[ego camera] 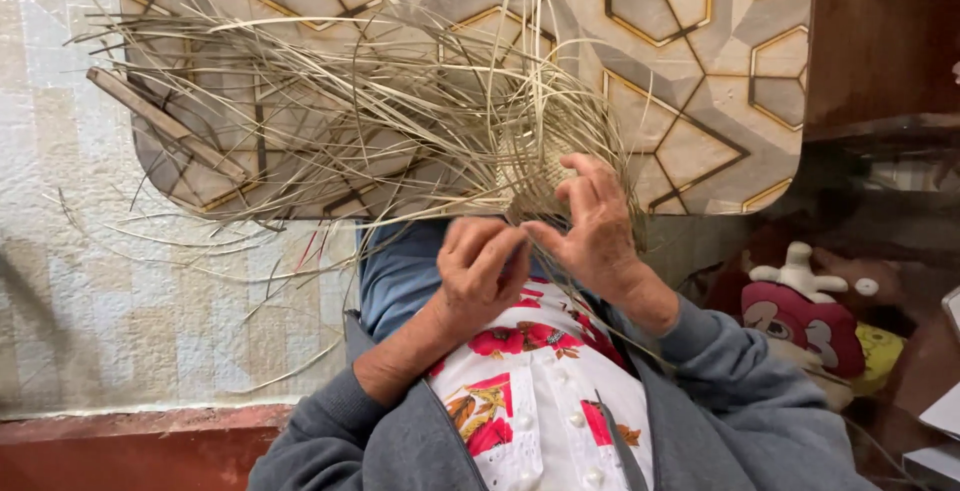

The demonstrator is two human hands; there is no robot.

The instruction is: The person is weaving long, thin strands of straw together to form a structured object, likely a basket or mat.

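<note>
The left hand (482, 266) is curled nearly to a fist, thumb and fingers pinching one or more thin straw strands at the near edge of the woven straw patch (535, 166). The right hand (592, 226) is half spread, thumb and forefinger nipping a strand just beside the left hand while the other fingers fan up over the patch.

The patch lies at the near edge of the bench (690, 71), half over its rim and above the person's lap. Judging by it, the plaiting is at an early stage: only a small tight square of weave shows, and nearly all the material lies as loose straw strands (330, 111) spraying out from the patch, leftward across the bench and over its edge. A flat wooden stick (165, 123) rests well to the left of the patch, under the strands.

Hard to make out: how many strands each hand holds, and the patch's near edge, covered by the right hand's fingers. The weave pattern is blurred. Right of the patch, below the bench, a red and white stuffed toy (800, 316) sits in shadow.
</note>
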